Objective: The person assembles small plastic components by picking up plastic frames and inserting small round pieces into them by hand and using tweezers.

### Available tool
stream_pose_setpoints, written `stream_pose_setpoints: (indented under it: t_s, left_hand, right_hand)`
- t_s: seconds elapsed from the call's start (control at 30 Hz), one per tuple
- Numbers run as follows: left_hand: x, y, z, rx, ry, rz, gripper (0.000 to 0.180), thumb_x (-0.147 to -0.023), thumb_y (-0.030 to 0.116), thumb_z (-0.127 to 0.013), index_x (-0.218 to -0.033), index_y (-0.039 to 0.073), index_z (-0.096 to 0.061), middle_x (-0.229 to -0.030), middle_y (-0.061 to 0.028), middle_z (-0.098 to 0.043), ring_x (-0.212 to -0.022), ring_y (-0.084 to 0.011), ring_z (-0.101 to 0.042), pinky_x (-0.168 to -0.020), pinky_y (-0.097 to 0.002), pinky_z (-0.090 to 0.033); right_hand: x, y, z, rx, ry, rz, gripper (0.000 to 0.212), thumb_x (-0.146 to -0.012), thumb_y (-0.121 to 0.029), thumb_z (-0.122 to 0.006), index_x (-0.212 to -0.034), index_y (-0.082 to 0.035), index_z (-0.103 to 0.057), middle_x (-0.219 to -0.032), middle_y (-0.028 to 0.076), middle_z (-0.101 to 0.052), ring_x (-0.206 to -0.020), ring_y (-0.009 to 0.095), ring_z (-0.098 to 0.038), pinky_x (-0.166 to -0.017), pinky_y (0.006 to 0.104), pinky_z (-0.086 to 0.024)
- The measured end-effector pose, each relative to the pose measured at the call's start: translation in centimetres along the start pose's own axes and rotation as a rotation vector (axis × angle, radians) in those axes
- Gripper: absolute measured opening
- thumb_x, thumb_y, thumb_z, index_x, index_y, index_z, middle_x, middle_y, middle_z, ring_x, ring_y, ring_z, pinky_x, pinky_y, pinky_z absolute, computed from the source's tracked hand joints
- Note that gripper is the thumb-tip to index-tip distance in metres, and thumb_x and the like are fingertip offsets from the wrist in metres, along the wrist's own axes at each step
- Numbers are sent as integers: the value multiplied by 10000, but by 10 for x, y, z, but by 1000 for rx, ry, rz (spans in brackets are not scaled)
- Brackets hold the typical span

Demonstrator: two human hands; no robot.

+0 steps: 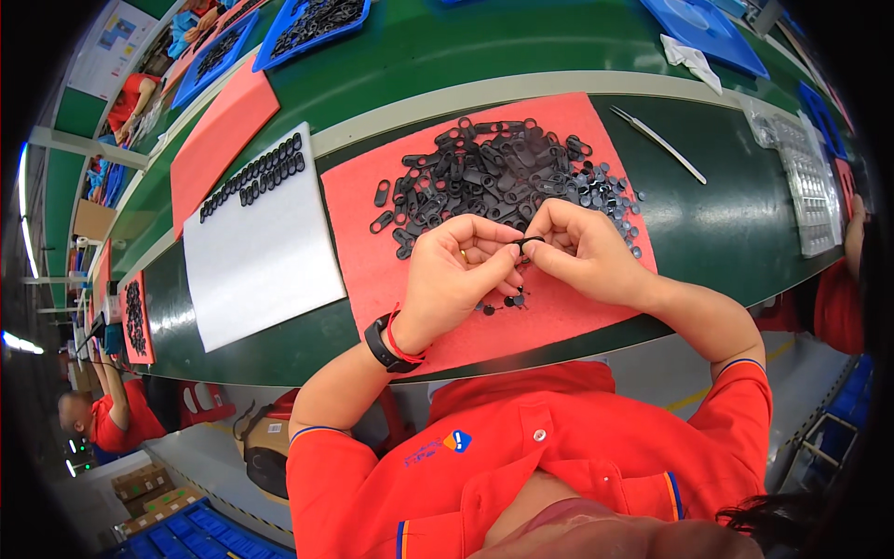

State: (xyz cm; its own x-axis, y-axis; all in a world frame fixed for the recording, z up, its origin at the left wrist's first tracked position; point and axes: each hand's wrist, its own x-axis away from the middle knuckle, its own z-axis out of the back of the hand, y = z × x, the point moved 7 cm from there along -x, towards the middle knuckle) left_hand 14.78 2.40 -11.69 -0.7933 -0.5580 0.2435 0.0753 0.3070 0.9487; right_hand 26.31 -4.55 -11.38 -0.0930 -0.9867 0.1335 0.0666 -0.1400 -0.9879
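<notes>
Fingertips meeting, my left hand and my right hand pinch a small black oblong plastic part between them. Its underside is hidden by the fingers. Beyond the hands lies a heap of similar black oblong parts with round holes on a pink foam mat. Small round grey discs are scattered at the heap's right side, and several dark discs lie just below my hands. A black band and a red cord circle my left wrist.
Left of the mat, a white foam sheet bears rows of black parts. Metal tweezers lie to the right, near a clear plastic tray. Blue trays stand at the back. Other people sit along the bench at both sides.
</notes>
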Motion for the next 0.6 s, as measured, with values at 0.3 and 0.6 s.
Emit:
stream_pose_setpoints:
  t_s: [0.3,0.6]
  left_hand:
    - [2,-2,-1,-22,-2,-1,105,-862,37,-606,-934,-33,-574,-730,-78,-634,-605,-96,-621,-513,-215,-532]
    - [3,28,16,-211,-6,-259,55,-819,-6,-603,-872,-11,-589,-732,-32,-623,-586,-53,-595,-507,-177,-476]
  right_hand:
    - [-4,-7,-2,118,23,47,91,-804,-40,-567,-784,-32,-479,-647,-47,-452,-568,0,-396,-478,194,-295]
    - [3,-8,-4,150,42,95,47,-858,-35,-563,-866,-21,-519,-667,-48,-471,-556,0,-393,-500,165,-307]
